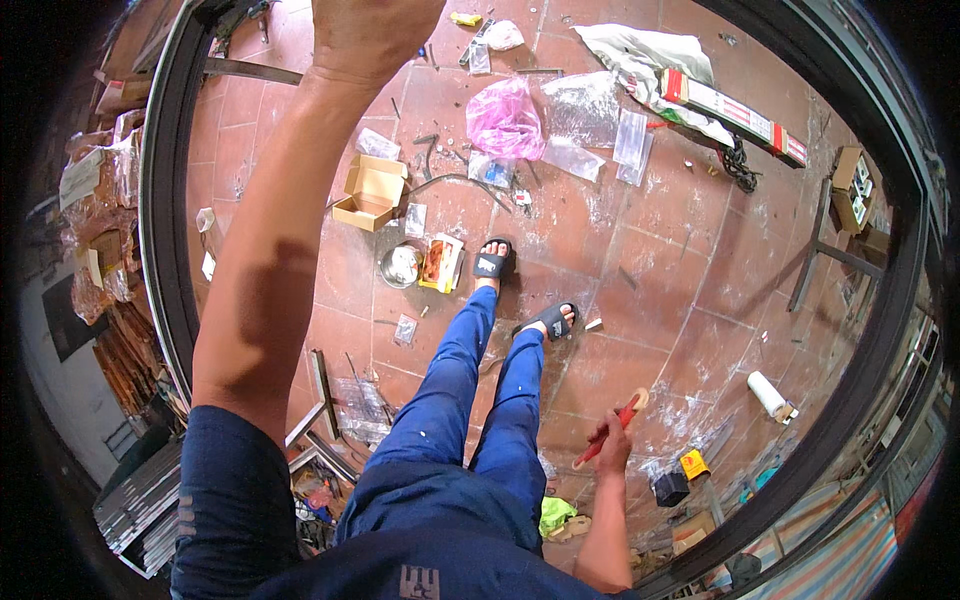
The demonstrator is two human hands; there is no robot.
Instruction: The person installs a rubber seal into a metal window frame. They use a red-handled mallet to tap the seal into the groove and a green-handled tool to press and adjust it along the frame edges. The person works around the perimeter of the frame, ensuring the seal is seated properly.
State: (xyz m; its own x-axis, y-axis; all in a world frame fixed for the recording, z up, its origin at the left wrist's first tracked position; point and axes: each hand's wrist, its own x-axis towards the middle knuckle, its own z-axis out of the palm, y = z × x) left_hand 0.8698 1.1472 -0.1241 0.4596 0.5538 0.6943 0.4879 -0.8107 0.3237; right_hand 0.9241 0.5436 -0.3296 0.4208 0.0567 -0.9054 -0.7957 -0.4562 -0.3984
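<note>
My left arm stretches up past the upper edge. Of my left hand (372,38) only the back and wrist show; its fingers are out of view, so I cannot see what they touch. Low on the right, my right hand (610,446) is closed around a red tool (628,412). A pale, rounded end shows above my fingers, and a short red end sticks out below them. I cannot make out the tool's exact kind. A large dark frame (168,200) surrounds the floor area where I stand.
An open cardboard box (372,192), metal bowl (400,266) and yellow box (440,264) lie by my feet. Beyond is a pink plastic bag (504,118). A long red-and-white box (735,115) lies far right; nearer are a white roll (767,394) and black box (671,489).
</note>
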